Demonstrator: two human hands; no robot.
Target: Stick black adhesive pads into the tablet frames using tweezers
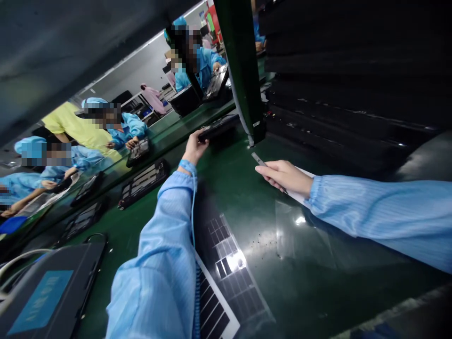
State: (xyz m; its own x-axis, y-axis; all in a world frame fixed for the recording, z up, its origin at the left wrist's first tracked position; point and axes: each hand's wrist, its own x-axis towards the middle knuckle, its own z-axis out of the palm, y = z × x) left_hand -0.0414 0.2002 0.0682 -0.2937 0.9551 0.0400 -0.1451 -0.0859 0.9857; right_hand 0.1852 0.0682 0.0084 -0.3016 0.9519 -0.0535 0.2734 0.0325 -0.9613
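My left hand point(196, 147) reaches across the green worktop point(236, 186), its fingers closed on the near end of a dark, flat unit point(222, 126). A blue wrist strap with a cord point(192, 202) runs down along that sleeve. In my right hand point(280, 174) is a slim, flat grey tool point(259, 159), its tip pointing up and left; the grip hides the rest, so its kind is unclear. Something white and flat point(299, 195) shows beneath the right hand and wrist. A sheet with black rectangles and a white border point(217, 306) lies beside my left forearm.
Black panels point(339, 108) are stacked at the right, beside a green post point(243, 70). An open device tray point(143, 183) and others line the left. A grey box with a blue label point(42, 301) sits lower left. Co-workers in blue point(129, 127) work beyond the bench.
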